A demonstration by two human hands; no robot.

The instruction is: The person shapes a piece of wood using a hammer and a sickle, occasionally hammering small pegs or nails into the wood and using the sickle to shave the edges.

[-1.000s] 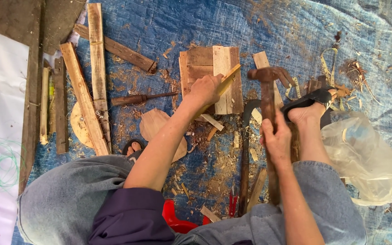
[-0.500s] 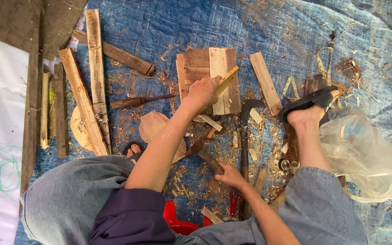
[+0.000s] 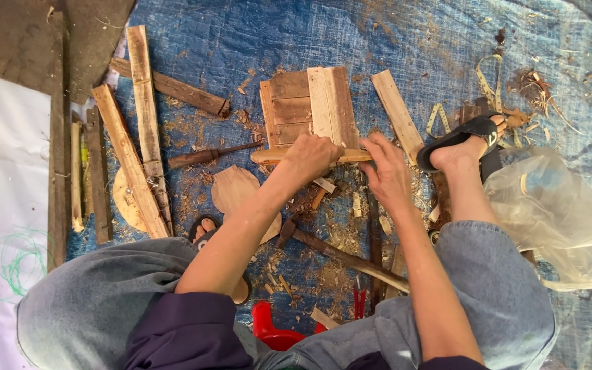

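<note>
1. Two bare hands meet on one pale round wooden stick lying crosswise over the near edge of a block of brown and pale boards; left hand is wrapped tight around the stick's middle; right hand rests just beside it on the stick's right part, fingers curled over it, grip partly hidden so firmness is hard to tell.
2. Stick's left end pokes out past the left hand, above the blue tarpaulin; sawdust and chips scattered all over it.
3. Dark wooden-handled hammer lies on the tarp between the forearms, apart from both hands; rusty dark chisel-like tool lies left of the stick, near it.
4. Loose pale plank lies angled right of the board block; long weathered planks lie at left, well apart.
5. Foot in a black sandal rests right of the right hand; clear crumpled plastic bag further right.
6. Red plastic container near the lap; grey trousers on both knees.
</note>
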